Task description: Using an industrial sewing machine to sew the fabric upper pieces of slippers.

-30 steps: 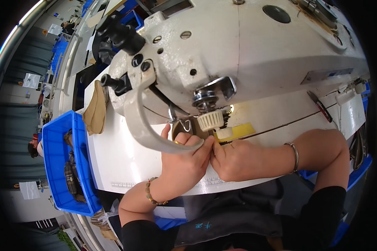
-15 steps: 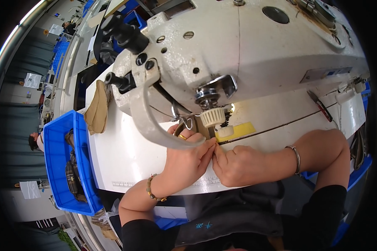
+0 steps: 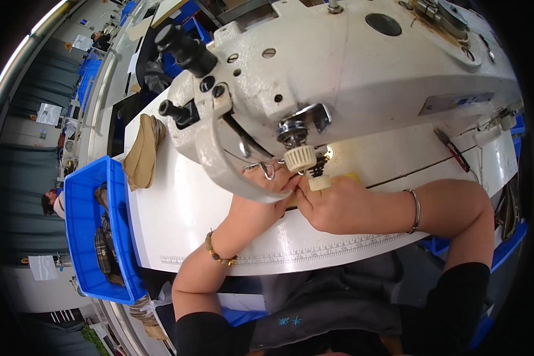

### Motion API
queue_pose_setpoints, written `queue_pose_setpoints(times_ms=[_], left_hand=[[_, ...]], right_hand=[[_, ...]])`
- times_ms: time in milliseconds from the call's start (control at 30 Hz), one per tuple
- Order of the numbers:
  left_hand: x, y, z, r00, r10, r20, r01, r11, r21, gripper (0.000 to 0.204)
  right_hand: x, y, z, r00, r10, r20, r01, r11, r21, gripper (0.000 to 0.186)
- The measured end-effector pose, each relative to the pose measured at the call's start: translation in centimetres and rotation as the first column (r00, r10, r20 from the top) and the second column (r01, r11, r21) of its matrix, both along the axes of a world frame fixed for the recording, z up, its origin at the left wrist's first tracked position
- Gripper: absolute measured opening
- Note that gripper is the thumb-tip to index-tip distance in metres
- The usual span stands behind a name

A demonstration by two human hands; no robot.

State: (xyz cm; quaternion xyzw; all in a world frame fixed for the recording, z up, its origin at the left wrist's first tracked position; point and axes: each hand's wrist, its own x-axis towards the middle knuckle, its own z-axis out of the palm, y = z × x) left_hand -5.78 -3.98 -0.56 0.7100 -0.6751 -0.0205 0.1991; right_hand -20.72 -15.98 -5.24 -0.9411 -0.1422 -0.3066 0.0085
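A white industrial sewing machine (image 3: 368, 71) overhangs both my hands at its needle area. My left hand (image 3: 255, 207), with a bead bracelet at the wrist, is closed, its fingertips under the machine's curved guard and beside the knurled knobs. My right hand (image 3: 329, 207) is closed too, thumb and forefinger against the left fingers. Both pinch a small brown piece (image 3: 291, 203), mostly hidden by fingers and machine. A yellow plate (image 3: 353, 177) shows behind my right hand. The white table (image 3: 184, 225) has a ruler scale along its front edge.
A blue bin (image 3: 74, 231) with cloth items stands left, beside stacked tan fabric pieces (image 3: 139, 151). A red-and-black hand tool (image 3: 454, 151) lies right of the machine bed. Two people (image 3: 50, 202) are at other stations far left. Another blue bin (image 3: 510, 246) is partly visible lower right.
Both my hands have moved away from me, deeper under the needle area. The brown piece, which showed more clearly before, is now largely covered by my fingers.
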Motion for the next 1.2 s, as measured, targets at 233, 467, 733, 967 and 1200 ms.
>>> queue_pose_setpoints(times_ms=[233,467,733,967,1200], left_hand=[[0.5,2.0,1.6,0.988,-0.024,0.151,0.019,0.999,0.035,0.031],[0.2,1.4,1.5,0.967,-0.100,0.233,0.097,0.995,0.027,0.019],[1.3,0.7,1.2,0.983,-0.171,0.073,0.173,0.985,-0.022,0.029],[1.0,0.4,0.9,0.992,-0.112,0.059,0.115,0.992,-0.053,0.022],[1.8,-0.1,-0.1,0.996,0.038,-0.081,-0.043,0.998,-0.049,0.017]], right_hand=[[-0.2,0.1,0.5,1.000,0.013,-0.013,-0.012,0.996,0.087,0.011],[-0.8,0.5,0.6,0.998,0.053,-0.014,-0.053,0.998,0.024,0.020],[-0.8,0.5,0.8,0.996,0.078,-0.044,-0.077,0.996,0.039,0.028],[-0.5,0.3,0.7,0.998,0.051,-0.045,-0.048,0.997,0.059,0.022],[0.4,-0.4,-0.2,0.996,-0.007,-0.094,0.020,0.990,0.140,0.014]])
